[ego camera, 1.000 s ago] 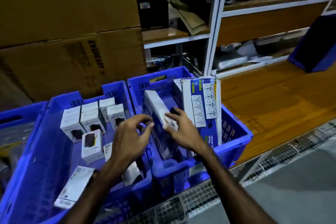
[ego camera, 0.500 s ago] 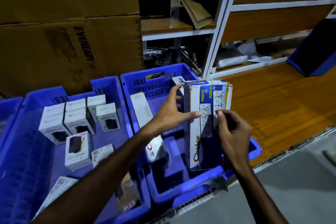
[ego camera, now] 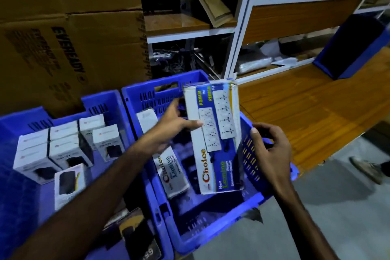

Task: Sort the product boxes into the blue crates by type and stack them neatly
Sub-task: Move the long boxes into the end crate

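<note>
We see two blue crates side by side below stacked brown cartons (ego camera: 69, 34) and a white-framed shelf (ego camera: 240, 27). The left crate (ego camera: 19, 120) holds small white boxes (ego camera: 63, 145), upright in rows as before. In the right crate (ego camera: 147, 91) a Choice extension-socket box (ego camera: 219, 133) stands on end, leaning a little; half a second ago it stood more upright and nearer the right wall. A second Choice box (ego camera: 173, 173) lies flat on the crate floor beside it, where earlier it was partly hidden by the arm. Our left hand (ego camera: 171, 124) grips the tall box at its left edge, thumb across the front. Our right hand (ego camera: 272, 150), which held the box's right side before, has come off it and now hangs loosely curled over the crate's right wall, holding nothing.
</note>
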